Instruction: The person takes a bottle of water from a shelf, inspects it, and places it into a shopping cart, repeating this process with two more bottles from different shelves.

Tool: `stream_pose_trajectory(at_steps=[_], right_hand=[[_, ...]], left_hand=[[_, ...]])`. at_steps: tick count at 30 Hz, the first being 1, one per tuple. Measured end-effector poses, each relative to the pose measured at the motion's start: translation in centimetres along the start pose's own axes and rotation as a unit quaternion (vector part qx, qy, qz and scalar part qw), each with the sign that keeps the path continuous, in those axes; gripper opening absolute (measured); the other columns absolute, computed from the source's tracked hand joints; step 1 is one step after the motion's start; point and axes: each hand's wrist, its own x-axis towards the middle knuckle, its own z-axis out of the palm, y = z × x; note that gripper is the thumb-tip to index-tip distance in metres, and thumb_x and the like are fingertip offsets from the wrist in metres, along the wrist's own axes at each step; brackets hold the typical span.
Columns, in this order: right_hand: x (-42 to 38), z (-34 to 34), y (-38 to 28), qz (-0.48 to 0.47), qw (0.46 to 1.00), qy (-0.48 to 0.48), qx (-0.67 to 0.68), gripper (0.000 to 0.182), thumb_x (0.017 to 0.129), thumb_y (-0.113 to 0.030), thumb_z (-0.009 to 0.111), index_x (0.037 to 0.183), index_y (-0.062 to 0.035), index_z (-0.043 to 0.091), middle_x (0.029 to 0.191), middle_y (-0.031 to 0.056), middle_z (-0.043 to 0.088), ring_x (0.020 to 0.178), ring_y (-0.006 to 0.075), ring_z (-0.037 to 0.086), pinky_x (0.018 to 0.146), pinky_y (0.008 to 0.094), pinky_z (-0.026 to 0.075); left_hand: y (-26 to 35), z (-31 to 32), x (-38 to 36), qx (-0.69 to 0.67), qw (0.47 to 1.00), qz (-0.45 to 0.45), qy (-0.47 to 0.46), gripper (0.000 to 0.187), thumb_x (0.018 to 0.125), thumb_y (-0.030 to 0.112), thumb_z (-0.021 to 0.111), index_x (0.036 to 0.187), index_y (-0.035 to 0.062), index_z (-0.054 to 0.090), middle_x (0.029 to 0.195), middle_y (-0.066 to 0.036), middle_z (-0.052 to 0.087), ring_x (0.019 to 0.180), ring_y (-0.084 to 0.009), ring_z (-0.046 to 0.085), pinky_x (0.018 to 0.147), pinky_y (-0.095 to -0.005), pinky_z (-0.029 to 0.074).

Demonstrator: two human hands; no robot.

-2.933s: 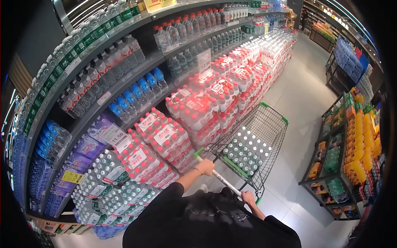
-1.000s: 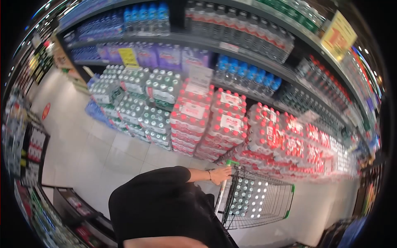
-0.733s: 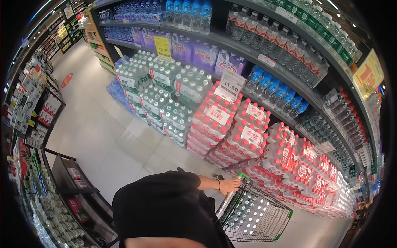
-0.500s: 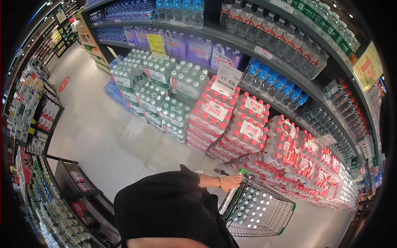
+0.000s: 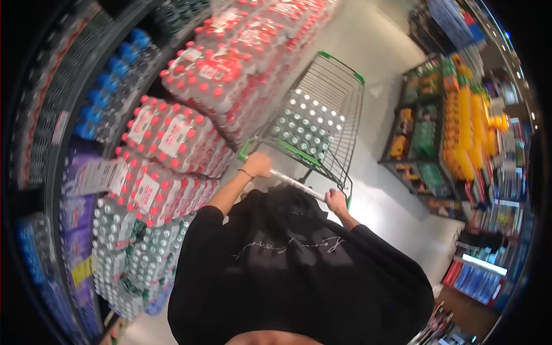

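Head view: left hand (image 5: 258,165) closed round the left end of the cart handle (image 5: 297,184), right hand (image 5: 336,200) closed round the right end. Fingers wrapped on both, nothing else held. Cart (image 5: 359,77) is in front of me. Bottles (image 5: 309,123) stand upright in it, caps up, toward the handle end, bare basket floor beyond them.

Red-capped packs (image 5: 178,135) are stacked just beside the cart's left side; drinks rack (image 5: 415,167) is across the aisle, right.

Risks, my read: uneven push swings the cart left, its corner snags pack wrap or pinches my left knuckles. Hard turn or sudden stop could slide the load, since I see nothing bracing it up front. Can't tell wheel state.
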Motion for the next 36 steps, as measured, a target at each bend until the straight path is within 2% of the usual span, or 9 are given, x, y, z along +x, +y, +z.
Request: stream_pose_trajectory(at_steps=[4,8,13,17,20,24,28,32,36], right_hand=[[0.8,-0.7,0.7,0.056,0.998,0.005,-0.002,0.037,0.090,-0.030,0.047,0.077,0.0002,0.065,0.073,0.0270,0.064,0.074,0.0459,0.063,0.072,0.0544,0.051],[2.3,-1.9,1.7,0.052,0.999,0.010,0.001,0.038,0.090,-0.032,0.047,0.080,0.0005,0.066,0.073,0.0277,0.065,0.070,0.0460,0.064,0.070,0.0551,0.053],[4.6,-4.1,2.9,0.061,0.998,0.012,0.012,0.036,0.089,-0.030,0.048,0.078,0.0000,0.065,0.070,0.0264,0.065,0.067,0.0454,0.064,0.068,0.0540,0.053],[6.8,-5.1,4.9,0.035,0.998,0.048,0.007,0.032,0.087,-0.027,0.051,0.076,-0.0003,0.064,0.069,0.0259,0.064,0.066,0.0448,0.064,0.066,0.0539,0.053],[8.6,-6.3,6.3,0.029,0.999,0.045,0.007,0.031,0.086,-0.026,0.051,0.075,-0.0004,0.063,0.068,0.0255,0.063,0.064,0.0447,0.063,0.065,0.0544,0.052],[11.1,-8.0,7.5,0.034,0.997,0.063,0.010,0.030,0.085,-0.026,0.051,0.075,0.0000,0.062,0.066,0.0251,0.063,0.062,0.0443,0.063,0.063,0.0545,0.051],[13.9,-9.0,8.5,0.039,0.994,0.095,0.031,0.029,0.084,-0.026,0.052,0.075,0.0001,0.062,0.067,0.0249,0.064,0.062,0.0431,0.064,0.064,0.0538,0.052],[16.5,-10.7,8.3,0.082,0.993,0.080,0.041,0.030,0.084,-0.026,0.052,0.075,0.0008,0.062,0.073,0.0260,0.065,0.067,0.0445,0.064,0.068,0.0535,0.053],[19.4,-11.2,9.1,0.066,0.993,0.084,0.046,0.032,0.084,-0.029,0.052,0.080,0.0004,0.065,0.073,0.0255,0.066,0.068,0.0436,0.066,0.068,0.0541,0.053]], left_hand=[[0.3,0.8,1.4,0.009,0.998,0.016,0.054,0.033,0.060,0.030,0.063,0.073,0.0032,0.075,0.075,-0.022,0.070,0.074,-0.0386,0.070,0.071,-0.0450,0.057],[1.3,-1.2,2.9,0.001,0.999,0.008,0.040,0.033,0.061,0.029,0.061,0.073,0.0012,0.074,0.077,-0.023,0.070,0.074,-0.0395,0.070,0.070,-0.0455,0.057],[2.2,-2.6,6.0,-0.002,0.999,-0.011,0.035,0.032,0.063,0.030,0.063,0.075,0.0017,0.075,0.075,-0.023,0.069,0.073,-0.0392,0.071,0.069,-0.0463,0.057],[3.2,-3.1,8.3,0.004,0.999,-0.026,0.043,0.033,0.064,0.032,0.066,0.075,0.0026,0.075,0.076,-0.022,0.070,0.074,-0.0384,0.071,0.069,-0.0467,0.057],[3.4,-3.4,10.9,0.008,0.999,-0.043,0.022,0.039,0.065,0.039,0.066,0.083,0.0059,0.076,0.081,-0.022,0.071,0.078,-0.0383,0.071,0.071,-0.0483,0.056],[3.8,-4.1,14.1,0.017,0.998,-0.050,0.025,0.038,0.065,0.039,0.066,0.084,0.0084,0.076,0.080,-0.021,0.071,0.078,-0.0377,0.070,0.071,-0.0484,0.056],[3.5,-5.8,17.2,0.026,0.998,-0.056,0.028,0.037,0.064,0.039,0.066,0.086,0.0105,0.076,0.079,-0.020,0.071,0.078,-0.0374,0.070,0.071,-0.0483,0.055],[2.8,-7.1,20.0,0.026,0.998,-0.047,0.041,0.036,0.063,0.038,0.066,0.085,0.0113,0.077,0.078,-0.019,0.071,0.076,-0.0375,0.070,0.072,-0.0486,0.055],[2.7,-9.1,22.2,0.040,0.996,-0.057,0.052,0.035,0.062,0.038,0.066,0.083,0.0115,0.077,0.078,-0.019,0.071,0.076,-0.0377,0.070,0.071,-0.0482,0.055]])
